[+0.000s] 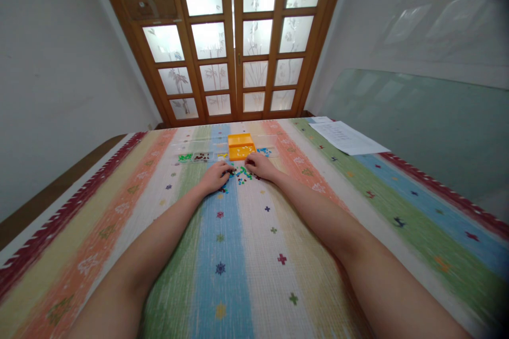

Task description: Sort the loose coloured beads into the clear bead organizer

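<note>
L hand (218, 176) & R hand (259, 165) curled, loose beads (243, 174) seen btwn; grip can't be told.
Orange box (240, 139) partly blocked by R hand; clear tray (193, 158) of green/brown beads (201, 157) seen L; papers (347, 136) spotted far R.

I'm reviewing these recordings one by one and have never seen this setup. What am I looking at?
There is no machine: a person works bare-handed, seen by one camera worn on the head, looking forward and down. On the striped tablecloth lie small coloured pieces, scattered. Behind them are an open orange box with pale pieces inside and clear containers holding green, brown, yellow and blue pieces. Papers lie off to the right. The left hand is at the scatter's left side; the right hand is by the orange box's near right corner. Whether either holds a piece is too small to tell.
</note>
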`<state>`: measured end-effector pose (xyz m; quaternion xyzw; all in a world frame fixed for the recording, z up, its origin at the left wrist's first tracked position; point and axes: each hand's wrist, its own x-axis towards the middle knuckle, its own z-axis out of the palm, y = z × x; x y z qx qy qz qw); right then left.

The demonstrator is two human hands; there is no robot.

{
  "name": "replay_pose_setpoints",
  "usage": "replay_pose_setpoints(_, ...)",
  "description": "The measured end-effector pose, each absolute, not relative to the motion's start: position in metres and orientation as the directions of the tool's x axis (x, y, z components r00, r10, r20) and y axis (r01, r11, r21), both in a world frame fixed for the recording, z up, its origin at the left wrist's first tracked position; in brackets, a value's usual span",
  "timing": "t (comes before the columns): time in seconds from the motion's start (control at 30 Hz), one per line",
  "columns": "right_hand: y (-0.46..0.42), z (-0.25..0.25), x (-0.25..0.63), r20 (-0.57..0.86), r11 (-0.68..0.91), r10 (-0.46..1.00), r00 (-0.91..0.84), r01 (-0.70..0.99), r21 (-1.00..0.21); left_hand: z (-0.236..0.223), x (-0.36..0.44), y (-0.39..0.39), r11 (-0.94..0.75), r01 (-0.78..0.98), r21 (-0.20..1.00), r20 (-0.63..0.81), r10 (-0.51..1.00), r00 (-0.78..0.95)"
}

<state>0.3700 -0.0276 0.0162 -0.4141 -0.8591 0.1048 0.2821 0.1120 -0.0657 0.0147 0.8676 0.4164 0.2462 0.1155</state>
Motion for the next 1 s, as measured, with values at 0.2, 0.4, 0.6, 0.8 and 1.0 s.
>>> replay_pose_setpoints(0.2, -0.0290, 0.0187, 0.3697, 0.377, 0.621, 0.783, -0.495, 0.659, -0.424, 0.0156, 0.1121, -0.0661, -0.623, 0.665, 0.413, 0.327, 0.782, 0.530)
replay_pose_setpoints(0.4, -0.0290, 0.0181, 0.3695, 0.378, 0.624, 0.781, -0.498, 0.657, -0.423, 0.0168, 0.1122, -0.0661, -0.621, 0.663, 0.418, 0.320, 0.783, 0.533)
replay_pose_setpoints(0.6, -0.0258, 0.0144, 0.3699, 0.399, 0.642, 0.765, -0.505, 0.644, -0.417, 0.0160, 0.1119, -0.0665, -0.621, 0.664, 0.417, 0.324, 0.784, 0.530)
replay_pose_setpoints(0.8, -0.0259, 0.0146, 0.3699, 0.386, 0.630, 0.776, -0.500, 0.656, -0.416, 0.0150, 0.1120, -0.0666, -0.628, 0.656, 0.418, 0.339, 0.778, 0.529)
replay_pose_setpoints(1.0, -0.0263, 0.0156, 0.3696, 0.392, 0.624, 0.780, -0.487, 0.651, -0.432, 0.0156, 0.1122, -0.0665, -0.623, 0.659, 0.421, 0.331, 0.782, 0.528)
